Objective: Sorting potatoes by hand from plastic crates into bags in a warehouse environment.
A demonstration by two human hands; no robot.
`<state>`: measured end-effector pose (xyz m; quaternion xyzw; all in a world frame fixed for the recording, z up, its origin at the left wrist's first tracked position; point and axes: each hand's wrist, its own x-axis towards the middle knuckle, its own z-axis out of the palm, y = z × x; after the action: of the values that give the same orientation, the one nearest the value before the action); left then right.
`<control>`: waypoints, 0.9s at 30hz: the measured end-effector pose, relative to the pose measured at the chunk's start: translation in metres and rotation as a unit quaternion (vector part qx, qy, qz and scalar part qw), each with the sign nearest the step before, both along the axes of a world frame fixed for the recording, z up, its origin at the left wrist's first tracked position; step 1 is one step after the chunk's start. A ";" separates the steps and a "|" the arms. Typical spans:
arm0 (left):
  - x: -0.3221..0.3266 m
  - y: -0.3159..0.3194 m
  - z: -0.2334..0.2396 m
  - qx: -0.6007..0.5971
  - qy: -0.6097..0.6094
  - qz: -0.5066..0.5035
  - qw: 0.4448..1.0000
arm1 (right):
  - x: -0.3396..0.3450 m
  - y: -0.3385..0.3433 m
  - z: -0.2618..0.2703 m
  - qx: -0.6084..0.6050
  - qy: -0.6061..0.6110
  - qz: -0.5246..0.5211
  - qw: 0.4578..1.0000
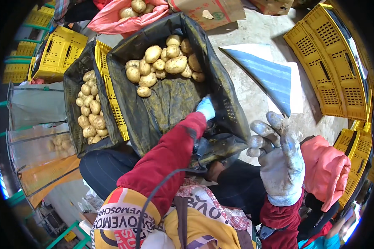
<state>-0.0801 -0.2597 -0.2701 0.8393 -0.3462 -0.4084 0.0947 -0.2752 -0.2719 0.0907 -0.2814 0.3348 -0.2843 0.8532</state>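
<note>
A dark liner sheet (pixel 171 102) drapes a large crate in front of me. Potatoes (pixel 176 64) are heaped in its far part. My left hand (pixel 206 108), in a light blue glove, reaches down inside the crate by the right wall. Its fingers are hidden, so any hold is unclear. Outside the crate's near right corner, my right hand (pixel 279 155) is raised palm up in a soiled white work glove. Its fingers are apart and partly curled, with nothing held.
A narrower lined crate of potatoes (pixel 92 107) stands at left. Beyond are a pink sack of potatoes (pixel 129 18) and a cardboard box (pixel 208 12). Yellow crates (pixel 327 62) stand at right, near a blue striped sheet (pixel 265 74). Another person's pink-clad part (pixel 325 168) is close behind my right hand.
</note>
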 end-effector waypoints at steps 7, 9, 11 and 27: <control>0.050 0.073 0.079 -0.344 0.609 0.439 0.564 | 0.027 0.016 -0.004 -0.014 -0.019 0.041 0.999; 0.061 0.096 0.130 -0.363 0.626 0.382 0.575 | 0.040 0.025 -0.006 -0.004 0.000 0.054 0.999; 0.061 0.114 0.182 -0.408 0.612 0.263 0.625 | 0.054 0.035 -0.010 -0.019 0.013 0.069 0.997; 0.063 0.285 0.288 -0.609 0.151 0.043 0.777 | 0.138 0.150 -0.049 -0.170 -0.081 0.296 0.936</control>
<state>-0.0171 0.0255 0.0176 0.5480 -0.4678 -0.2290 0.6545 -0.1376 -0.1223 0.0422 -0.4847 0.1131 -0.0930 0.8623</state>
